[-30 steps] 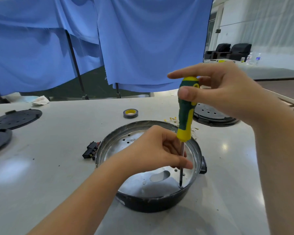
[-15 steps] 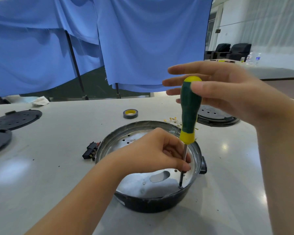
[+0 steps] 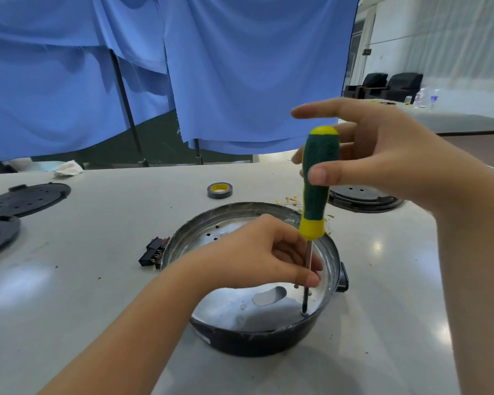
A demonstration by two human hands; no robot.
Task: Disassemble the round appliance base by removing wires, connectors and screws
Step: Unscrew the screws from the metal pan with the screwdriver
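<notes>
Round appliance base (image 3: 248, 334): black outside, shiny metal inside with small holes and one oval cutout, black tab on right rim, sitting on pale grey table (image 3: 97, 280) near the front middle. Screwdriver (image 3: 318, 181), green handle with yellow cap and collar, upright, tip down on the metal floor close to the right wall. Right hand (image 3: 382, 155) pinching the handle between thumb and fingers, index finger stretched out straight. Left hand (image 3: 257, 252) inside the bowl, fingertips pinched on the bare shaft. Blue cloth (image 3: 226, 67) hung behind the table; dark chairs (image 3: 394, 84) far right by a white wall. Black connector block (image 3: 153, 253) touching the base's left rim; tape roll (image 3: 219, 190) beyond; small gold terminals (image 3: 290, 200) behind the rim; black perforated discs (image 3: 26, 199) at left; another round base (image 3: 362, 196) partly hidden by right hand; crumpled white cloth (image 3: 68, 168) at far edge.
</notes>
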